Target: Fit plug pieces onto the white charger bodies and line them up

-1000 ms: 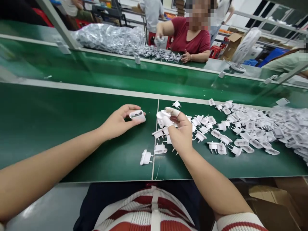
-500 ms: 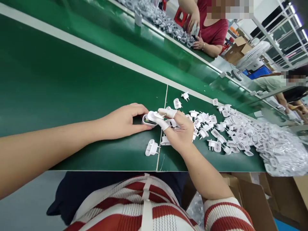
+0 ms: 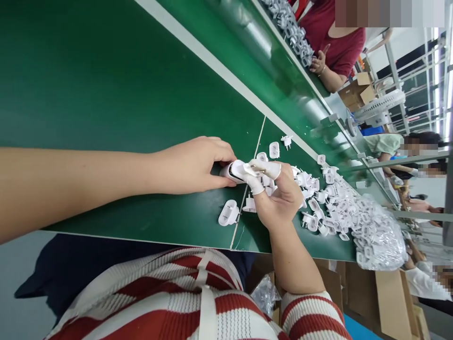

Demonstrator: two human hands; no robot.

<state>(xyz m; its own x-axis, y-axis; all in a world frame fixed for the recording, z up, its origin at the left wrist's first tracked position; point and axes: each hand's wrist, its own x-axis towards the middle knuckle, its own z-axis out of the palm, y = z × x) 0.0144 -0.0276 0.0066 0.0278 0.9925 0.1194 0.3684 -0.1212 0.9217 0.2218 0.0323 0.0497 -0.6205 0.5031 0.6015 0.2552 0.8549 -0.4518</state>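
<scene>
My left hand (image 3: 203, 165) is closed around a white plastic charger housing (image 3: 227, 173), its open end turned to the right. Between the finger and thumb of my right hand (image 3: 281, 200), which wear white finger cots, is a white plug cap (image 3: 240, 169) with metal pins. The cap sits tilted against the housing's open end, and a dark gap shows along its left edge. One loose white plug cap (image 3: 229, 212) lies just below my hands. More caps lie behind and beside my right hand, partly hidden by it.
Many white plug caps (image 3: 332, 191) spread rightward over the green table (image 3: 106, 104) to a clear plastic bag (image 3: 385, 236) full of them. Cardboard boxes (image 3: 364, 288) stand below the table edge. Across a low barrier, a co-worker in a red top (image 3: 348, 52) sits beside grey parts (image 3: 293, 33).
My right hand has brought the plug cap closer over the housing's opening, so the inside is mostly covered. The camera view has tilted. The co-worker's visible hand now has its fingers spread.
</scene>
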